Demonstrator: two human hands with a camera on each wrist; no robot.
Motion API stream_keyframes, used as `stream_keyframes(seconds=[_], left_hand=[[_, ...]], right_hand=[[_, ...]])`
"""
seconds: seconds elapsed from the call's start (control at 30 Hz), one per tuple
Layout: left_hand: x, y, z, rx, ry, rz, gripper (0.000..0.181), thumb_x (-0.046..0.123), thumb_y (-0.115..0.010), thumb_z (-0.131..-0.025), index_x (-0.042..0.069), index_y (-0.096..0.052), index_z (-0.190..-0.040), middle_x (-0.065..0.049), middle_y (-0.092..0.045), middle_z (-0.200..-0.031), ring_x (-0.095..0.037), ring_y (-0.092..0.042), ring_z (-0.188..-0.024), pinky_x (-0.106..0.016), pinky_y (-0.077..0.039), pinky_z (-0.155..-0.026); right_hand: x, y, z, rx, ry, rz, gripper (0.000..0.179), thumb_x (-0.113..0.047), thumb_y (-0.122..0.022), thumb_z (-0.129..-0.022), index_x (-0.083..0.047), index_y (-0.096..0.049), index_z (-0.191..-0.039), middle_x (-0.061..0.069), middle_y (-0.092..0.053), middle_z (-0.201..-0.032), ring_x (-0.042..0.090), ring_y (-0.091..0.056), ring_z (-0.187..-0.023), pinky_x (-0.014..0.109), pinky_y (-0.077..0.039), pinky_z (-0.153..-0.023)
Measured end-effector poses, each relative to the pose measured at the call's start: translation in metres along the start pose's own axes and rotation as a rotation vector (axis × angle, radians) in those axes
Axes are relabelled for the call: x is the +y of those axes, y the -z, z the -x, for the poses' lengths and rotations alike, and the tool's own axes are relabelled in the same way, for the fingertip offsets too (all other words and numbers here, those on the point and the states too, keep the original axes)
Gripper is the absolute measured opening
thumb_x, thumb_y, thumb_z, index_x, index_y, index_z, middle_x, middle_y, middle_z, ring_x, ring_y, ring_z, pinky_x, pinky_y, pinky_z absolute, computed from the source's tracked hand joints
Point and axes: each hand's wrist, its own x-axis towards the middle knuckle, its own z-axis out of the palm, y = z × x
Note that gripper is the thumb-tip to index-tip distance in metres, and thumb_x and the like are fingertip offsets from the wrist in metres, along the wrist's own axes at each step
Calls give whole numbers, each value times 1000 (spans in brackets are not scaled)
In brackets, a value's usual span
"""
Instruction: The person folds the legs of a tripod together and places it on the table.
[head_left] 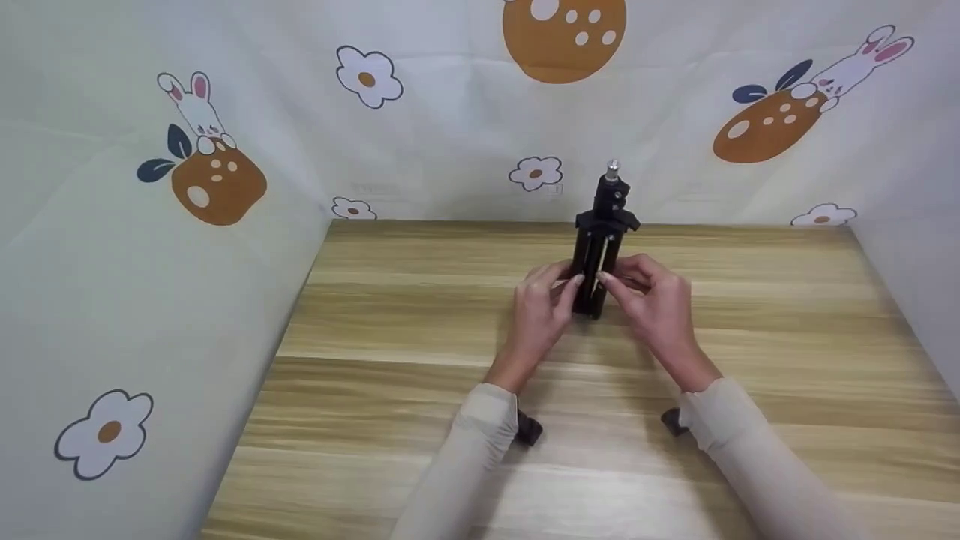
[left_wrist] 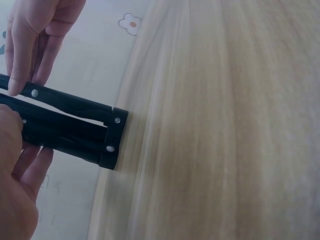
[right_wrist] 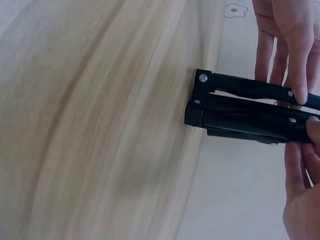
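In the head view a folded black tripod stand with a silver stud on top is upright at the back of the wooden table, leaning slightly. My left hand pinches a leg on its left side, thumb in front and fingers behind. On the opposite side my right hand grips another leg the same way. Both wrist views show the stand's lower end close to the tabletop, with riveted legs lying near each other and a narrow gap between them. Whether that end touches the wood I cannot tell.
The wood-grain table spreads around the stand. Behind it and along the sides hangs a pale curtain printed with flowers, rabbits and oranges. Small black pieces show beside both sleeve cuffs.
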Motion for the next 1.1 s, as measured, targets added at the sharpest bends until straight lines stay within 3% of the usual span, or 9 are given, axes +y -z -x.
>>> stream_keyframes(seconds=[0.17,0.3,0.47,0.7,1.1], left_hand=[[1,-1,0,-12,25,95,21,8,-69,-106,-3,-75,-124,-17,-75,-115,-24,-74,-114,-25,-65,-99],[1,0,-2,-31,55,129,23,5,-69,-105,-3,-75,-126,-19,-76,-118,-24,-75,-115,-20,-63,-100],[1,2,-4,-43,74,124,24,5,-69,-106,-1,-76,-128,-18,-77,-120,-22,-76,-115,-15,-61,-99],[-2,-2,-3,-15,77,174,24,2,-68,-105,-3,-75,-127,-18,-76,-115,-24,-77,-111,-22,-64,-99],[-1,-7,-7,-19,125,167,31,0,-63,-107,-1,-72,-136,-18,-76,-120,-25,-75,-117,-19,-60,-103]], right_hand=[[-2,-2,4,22,25,45,17,-11,-86,-93,1,-78,-103,15,-84,-102,29,-83,-97,12,-64,-82],[-5,-4,7,38,36,47,18,-9,-87,-93,2,-77,-104,17,-83,-104,29,-83,-98,13,-64,-83],[-7,-5,10,26,33,60,19,-7,-86,-93,2,-77,-107,17,-83,-106,28,-83,-98,16,-65,-85],[-10,-7,14,-1,26,56,22,-2,-85,-92,2,-77,-112,18,-82,-111,32,-82,-102,25,-67,-88],[-13,-9,20,-15,2,-8,21,-1,-86,-91,4,-76,-110,19,-82,-110,31,-83,-101,16,-65,-85]])
